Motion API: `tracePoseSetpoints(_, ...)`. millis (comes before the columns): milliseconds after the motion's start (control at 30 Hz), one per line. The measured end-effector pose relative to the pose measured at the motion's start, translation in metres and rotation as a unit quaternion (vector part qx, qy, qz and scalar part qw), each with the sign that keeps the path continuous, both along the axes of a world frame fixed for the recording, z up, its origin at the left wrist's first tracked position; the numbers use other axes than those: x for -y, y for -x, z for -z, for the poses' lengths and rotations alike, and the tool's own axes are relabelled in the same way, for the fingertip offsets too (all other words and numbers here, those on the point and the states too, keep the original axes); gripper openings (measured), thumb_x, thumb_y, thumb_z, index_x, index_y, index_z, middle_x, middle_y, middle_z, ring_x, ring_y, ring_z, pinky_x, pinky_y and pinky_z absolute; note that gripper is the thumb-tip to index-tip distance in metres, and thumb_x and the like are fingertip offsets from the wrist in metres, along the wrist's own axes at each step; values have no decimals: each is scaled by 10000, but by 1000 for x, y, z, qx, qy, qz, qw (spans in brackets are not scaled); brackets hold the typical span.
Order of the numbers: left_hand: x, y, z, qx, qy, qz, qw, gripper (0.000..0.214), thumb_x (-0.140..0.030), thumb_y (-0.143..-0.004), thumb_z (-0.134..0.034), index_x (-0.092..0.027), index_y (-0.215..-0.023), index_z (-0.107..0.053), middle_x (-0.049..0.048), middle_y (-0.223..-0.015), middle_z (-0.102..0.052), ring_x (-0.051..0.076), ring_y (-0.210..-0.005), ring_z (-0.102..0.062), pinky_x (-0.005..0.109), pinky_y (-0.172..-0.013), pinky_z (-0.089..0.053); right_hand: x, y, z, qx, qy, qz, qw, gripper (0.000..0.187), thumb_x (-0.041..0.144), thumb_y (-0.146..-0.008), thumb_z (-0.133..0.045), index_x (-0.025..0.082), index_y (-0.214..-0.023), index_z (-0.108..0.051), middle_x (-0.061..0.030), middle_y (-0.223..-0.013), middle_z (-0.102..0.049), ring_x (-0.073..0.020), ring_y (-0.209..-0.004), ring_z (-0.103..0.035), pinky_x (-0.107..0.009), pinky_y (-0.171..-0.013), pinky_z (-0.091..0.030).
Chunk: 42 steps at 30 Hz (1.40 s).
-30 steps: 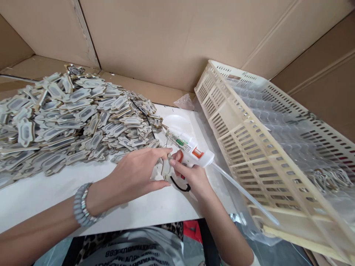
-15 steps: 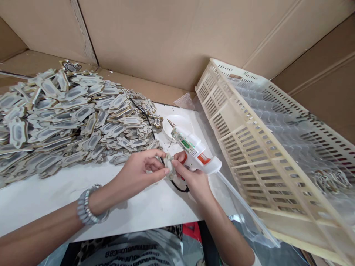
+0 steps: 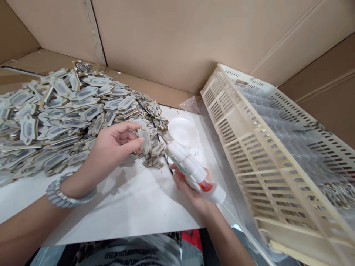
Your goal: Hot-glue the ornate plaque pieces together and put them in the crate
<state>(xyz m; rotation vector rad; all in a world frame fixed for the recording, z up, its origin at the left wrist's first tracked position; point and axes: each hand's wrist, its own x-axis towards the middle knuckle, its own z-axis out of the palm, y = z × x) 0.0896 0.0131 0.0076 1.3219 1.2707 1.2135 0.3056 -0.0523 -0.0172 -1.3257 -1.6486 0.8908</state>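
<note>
The left hand (image 3: 111,147) is pinching a flat grey-and-cream scalloped card piece (image 3: 144,136) in a closed thumb-and-finger grip, the piece standing out past the fingertips. The right hand (image 3: 191,188) is closing its grip around a white plastic glue gun (image 3: 191,168), its nozzle pointing at the piece, just right of the left grip. A heap of like pieces (image 3: 55,111) is lying on the white worktop (image 3: 133,207) beyond that grip

Worker's gear, bare forearms
Silver-grey beaded bracelet (image 3: 66,192) on wrist of left hand (image 3: 112,144); pale top (image 3: 138,253), dark printed lettering, leopard-print edge.
</note>
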Motion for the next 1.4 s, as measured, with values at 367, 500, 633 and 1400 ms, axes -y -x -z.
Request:
tracePoseSetpoints(367, 6, -4, -9, -12, 29, 30, 999, 293, -321, -637, -711, -178, -873, -615, -56, -530, -607, 107, -471, -544, 210, -454, -423, -1, -3, 3, 28, -47, -55, 997, 52, 218, -788, -664, 241, -800, -710, -52, -757, -731, -219, -649, -685, -331, -595, -525)
tracePoseSetpoints(500, 7, -5, -11, -12, 34, 41, 998, 305, -332, -629, -716, -176, -871, -617, -59, -517, -602, 111, -462, -538, 220, -459, -420, -2, -3, 4, 35, -50, -57, 997, 87, 205, -788, -656, 244, -830, -722, -42, -758, -731, -213, -648, -686, -328, -589, -520)
tracePoseSetpoints(633, 8, -6, -13, -17, 40, 45, 998, 288, -327, -633, -708, -176, -863, -624, -61, -509, -598, 112, -460, -541, 224, -466, -417, -1, -3, 5, 35, -58, -62, 996, 111, 183, -785, -651, 238, -852, -720, -43, -780, -739, -215, -681, -704, -322, -609, -523)
tracePoseSetpoints(1400, 9, -5, -13, -22, 37, 46, 998, 294, -324, -619, -710, -164, -860, -654, -61, -502, -593, 110, -431, -530, 228, -446, -423, 0, -8, 8, 59, -59, -57, 995, 75, 253, -856, -660, 250, -873, -733, -44, -791, -727, -212, -666, -683, -333, -604, -521)
